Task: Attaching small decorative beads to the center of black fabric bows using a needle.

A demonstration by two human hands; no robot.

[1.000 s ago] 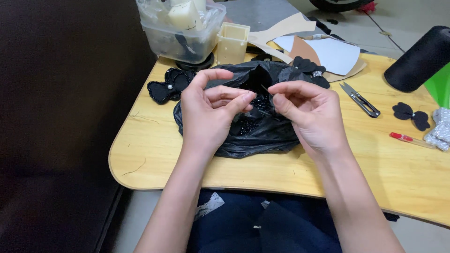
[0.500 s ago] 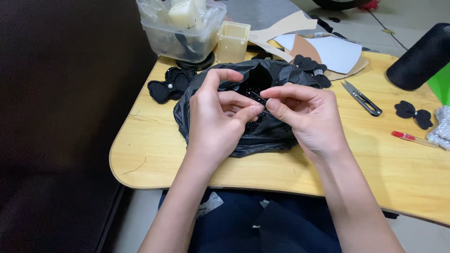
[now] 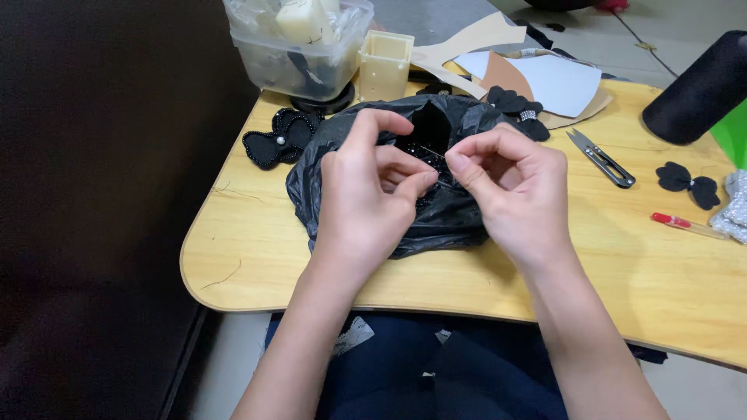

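Observation:
My two hands meet over a crumpled black plastic bag [image 3: 459,222] on the wooden table [image 3: 233,241]. The thumb and forefinger of my right hand [image 3: 513,190] pinch a thin needle [image 3: 430,151], which points left across the bag's open mouth. My left hand [image 3: 366,198] is curled, its thumb and fingertips pressed together on a small black piece just below the needle. That piece is mostly hidden by my fingers. Small shiny beads glint inside the bag between my hands.
A clear plastic tub [image 3: 299,47] and a cream box [image 3: 385,62] stand at the back. Black beaded bows lie at the left [image 3: 280,138], behind the bag [image 3: 517,105] and at the right [image 3: 689,183]. Thread snips [image 3: 601,157], a red-handled tool [image 3: 685,224], paper patterns [image 3: 560,82] and a black cylinder [image 3: 700,89] are to the right.
My left fingers, spread over the bag a second ago, have curled into a pinch. Both hands have drawn closer together over the bag's mouth.

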